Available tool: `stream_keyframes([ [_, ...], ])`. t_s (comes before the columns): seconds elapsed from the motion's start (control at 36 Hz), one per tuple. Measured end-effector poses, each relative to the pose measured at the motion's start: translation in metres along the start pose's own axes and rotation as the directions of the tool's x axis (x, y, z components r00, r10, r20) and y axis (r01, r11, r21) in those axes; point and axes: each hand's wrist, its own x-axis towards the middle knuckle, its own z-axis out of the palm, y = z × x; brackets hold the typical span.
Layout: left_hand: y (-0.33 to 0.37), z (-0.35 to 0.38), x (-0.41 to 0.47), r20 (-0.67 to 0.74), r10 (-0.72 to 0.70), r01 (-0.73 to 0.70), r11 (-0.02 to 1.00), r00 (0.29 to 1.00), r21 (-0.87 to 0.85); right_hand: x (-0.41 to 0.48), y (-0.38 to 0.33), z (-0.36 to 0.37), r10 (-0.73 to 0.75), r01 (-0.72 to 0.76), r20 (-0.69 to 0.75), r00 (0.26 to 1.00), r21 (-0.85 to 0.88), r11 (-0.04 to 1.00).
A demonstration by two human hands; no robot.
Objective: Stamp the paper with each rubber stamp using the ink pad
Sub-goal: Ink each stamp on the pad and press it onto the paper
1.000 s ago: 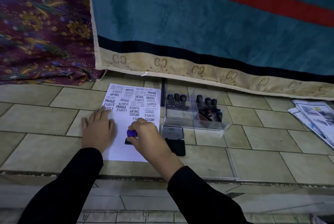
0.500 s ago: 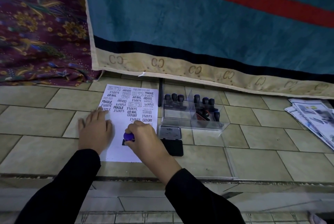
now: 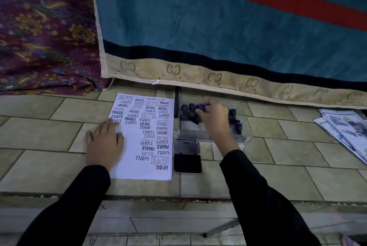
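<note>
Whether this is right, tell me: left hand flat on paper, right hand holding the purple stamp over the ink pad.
No: the head view shows the right hand holding the purple stamp over the clear stamp case, not the ink pad. Rest stands.

the ink pad (image 3: pixel 187 163) lies open and flat, its black pad facing up and its grey metal lid (image 3: pixel 186 147) folded back on the far side. just left of it lies the paper (image 3: pixel 135 168) – a white sheet, flat, crowded with black imprints: sample, fragile, air mail, amended, fax out, express. beyond the ink pad, dark-handled stamps (image 3: pixel 187 109) stand upright in a row. among them is a purple-handled stamp (image 3: pixel 201 107), pinched at its top by the right hand (image 3: pixel 215 120) – its base cannot be seen.
</note>
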Motion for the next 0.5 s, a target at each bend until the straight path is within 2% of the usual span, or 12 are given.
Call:
stream_keyframes([
  [0.08, 0.001, 0.0, 0.0, -0.002, -0.002, 0.002, 1.0, 1.0, -0.005, 0.006, 0.011, 0.007, 0.012, 0.001, 0.106, 0.994, -0.119, 0.993],
  [0.14, 0.001, 0.0, 0.0, -0.002, -0.003, 0.003, 1.0, 1.0, -0.004, 0.008, 0.012, 0.012, 0.032, -0.009, 0.173, 0.984, -0.132, 0.991],
  [0.31, 0.002, -0.002, -0.001, 0.009, -0.001, 0.001, 1.0, 1.0, 0.001, 0.014, -0.001, 0.017, 0.042, -0.013, 0.246, 0.968, -0.118, 0.993],
  [0.42, 0.003, -0.004, -0.001, 0.023, -0.014, 0.014, 1.0, 1.0, 0.008, 0.011, -0.005, 0.021, 0.03, 0.045, 0.348, 0.937, -0.206, 0.978],
  [0.5, 0.005, -0.006, -0.001, 0.031, -0.025, 0.025, 1.0, 0.999, 0.0, 0.01, -0.002, 0.023, 0.053, 0.039, 0.373, 0.926, -0.235, 0.971],
])
